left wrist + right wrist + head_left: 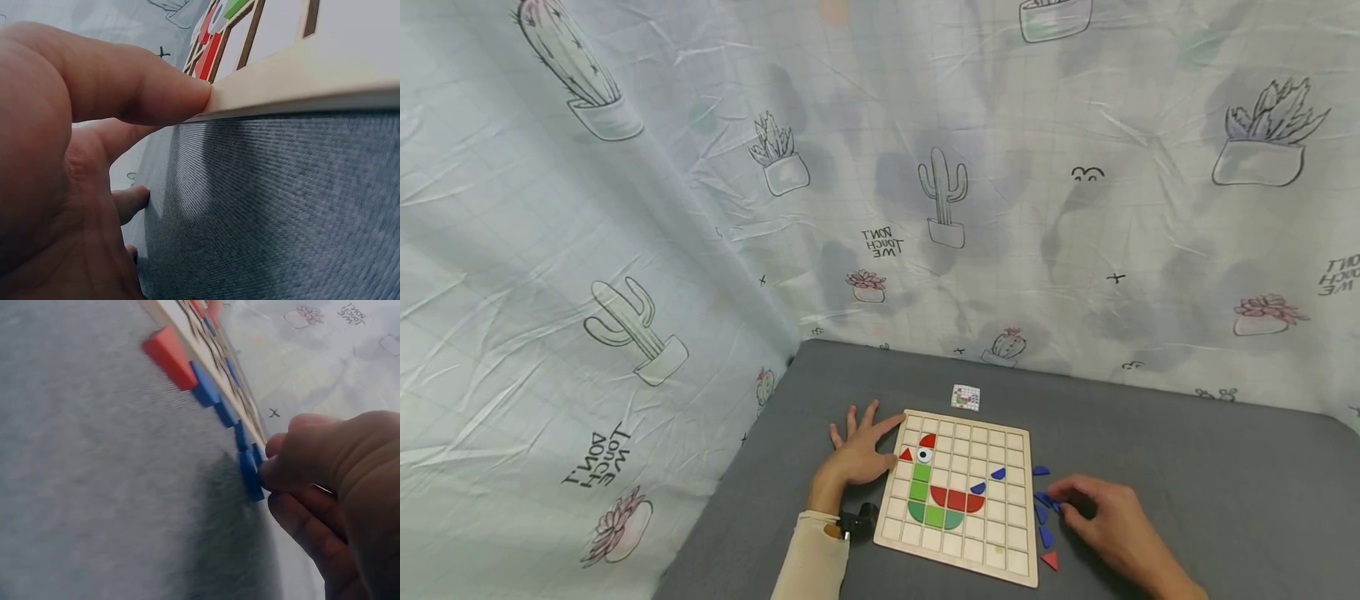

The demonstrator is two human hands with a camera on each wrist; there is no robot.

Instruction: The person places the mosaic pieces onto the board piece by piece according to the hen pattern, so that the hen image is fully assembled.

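A wooden grid board [952, 547] lies on the table with coloured flat pieces in its squares. My left hand [859, 454] rests at its left edge, fingers spread; in the left wrist view the thumb of that hand [94, 144] touches the board's side [294, 81]. At the board's right side my right hand [1108, 517] has its fingers bent and pinches a small blue piece [1056, 507]. The right wrist view shows this blue piece [250, 478] at the fingertips of the right hand [331, 481], which partly hide it.
More blue pieces [1047, 537] and a red triangle [1050, 560] lie along the board's right edge. A small picture card [966, 397] lies behind the board. Printed curtains [1000, 275] hang behind and left of the grey table [820, 375].
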